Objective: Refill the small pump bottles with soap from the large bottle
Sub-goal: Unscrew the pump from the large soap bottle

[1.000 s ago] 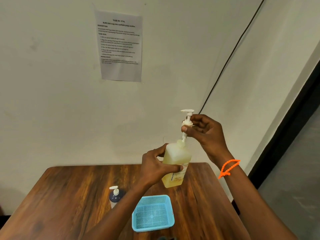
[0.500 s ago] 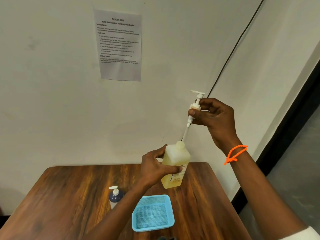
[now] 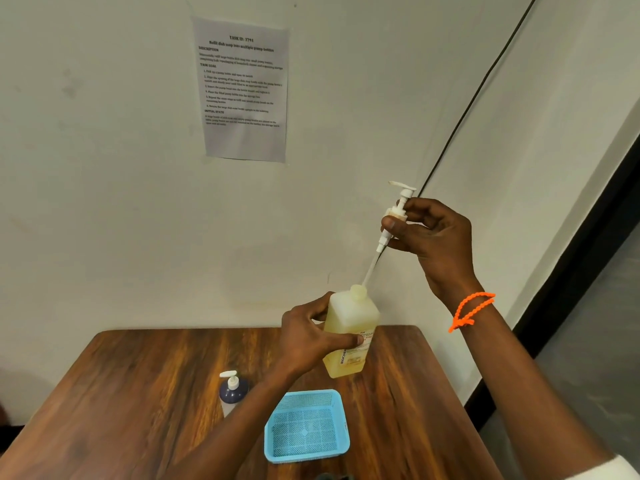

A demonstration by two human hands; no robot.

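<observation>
My left hand grips a translucent bottle of yellow soap and holds it above the wooden table. A white pump head is pinched at its collar by my right hand, up and to the right of the bottle. The pump's thin dip tube slants down and its lower end is at the bottle's open neck. A small pump bottle with a dark blue top and a white pump stands on the table at the left, partly behind my left forearm.
A light blue mesh basket sits on the table in front of me, under my left arm. A printed task sheet hangs on the wall. A black cable runs diagonally up the wall behind my right hand.
My right hand has risen up and to the right with the pump head, drawing the dip tube almost fully out of the yellow bottle. My left hand and the bottle stayed in place.
</observation>
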